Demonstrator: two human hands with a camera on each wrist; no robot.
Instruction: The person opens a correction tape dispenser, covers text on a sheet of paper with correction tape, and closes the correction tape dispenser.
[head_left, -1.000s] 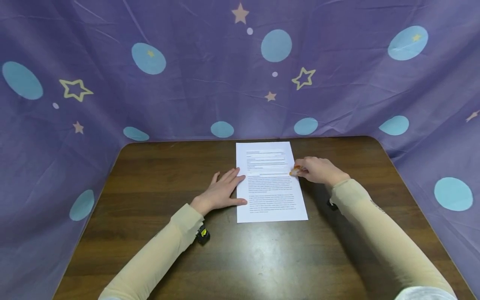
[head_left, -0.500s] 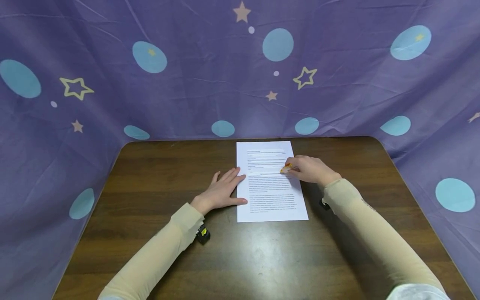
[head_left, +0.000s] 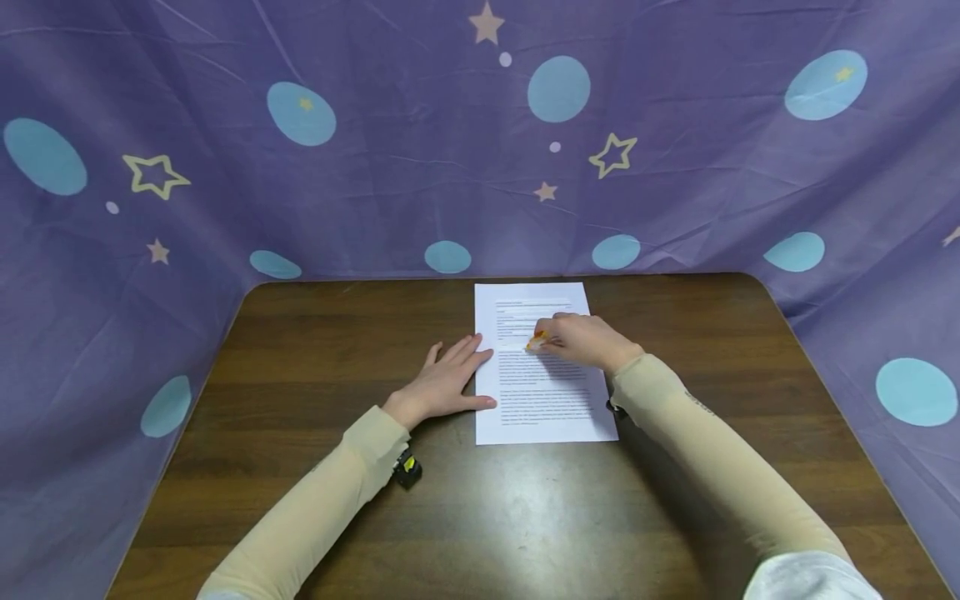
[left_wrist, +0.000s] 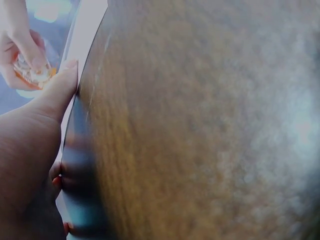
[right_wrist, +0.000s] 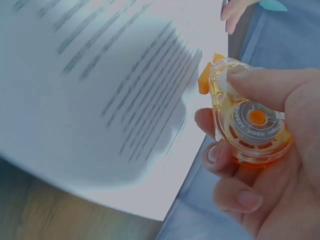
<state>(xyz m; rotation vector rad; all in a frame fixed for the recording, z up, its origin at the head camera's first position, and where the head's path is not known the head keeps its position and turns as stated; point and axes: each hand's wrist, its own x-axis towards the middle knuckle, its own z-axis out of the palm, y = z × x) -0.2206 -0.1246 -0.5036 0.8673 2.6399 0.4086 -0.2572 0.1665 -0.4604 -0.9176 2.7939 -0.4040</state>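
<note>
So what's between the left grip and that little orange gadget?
In the head view, only printed paper lies between the left grip and the orange gadget.

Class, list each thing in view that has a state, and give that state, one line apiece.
Printed sheet: flat on the table, text side up.
Left hand: fingers spread, resting on the sheet's left edge.
Tape dispenser: held over the sheet, contact unclear.
Right hand: gripping the tape dispenser.
Curtain: hung, creased.
</note>
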